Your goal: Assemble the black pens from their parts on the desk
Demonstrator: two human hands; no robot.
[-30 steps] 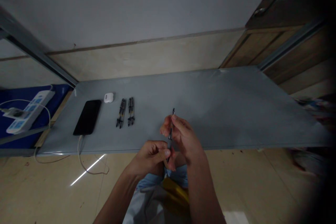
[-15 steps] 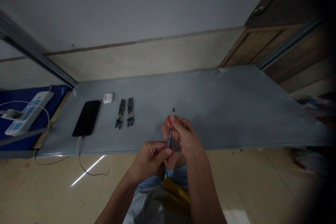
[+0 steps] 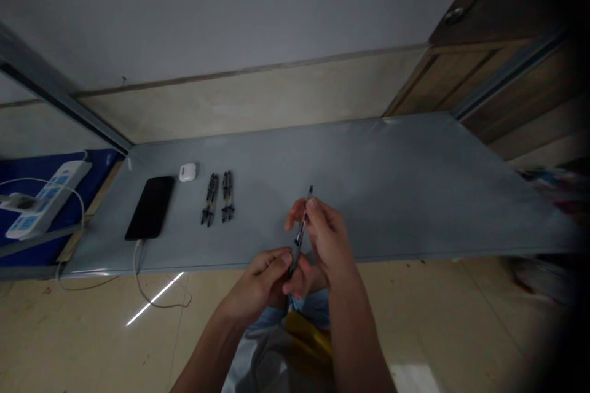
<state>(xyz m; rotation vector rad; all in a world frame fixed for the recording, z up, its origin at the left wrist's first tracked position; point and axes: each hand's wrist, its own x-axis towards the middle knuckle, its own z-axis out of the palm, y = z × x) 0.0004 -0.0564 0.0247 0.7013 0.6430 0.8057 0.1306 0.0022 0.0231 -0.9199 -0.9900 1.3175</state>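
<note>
A slim dark pen stands tilted between both hands, its narrow metal-looking end pointing up and away past the right fingertips; any print on it is too small to read. The right hand pinches the upper shaft between thumb and fingers, while the left hand curls closed around the lower end. Left of the fingers, two dark pens lie side by side on a grey tabletop.
</note>
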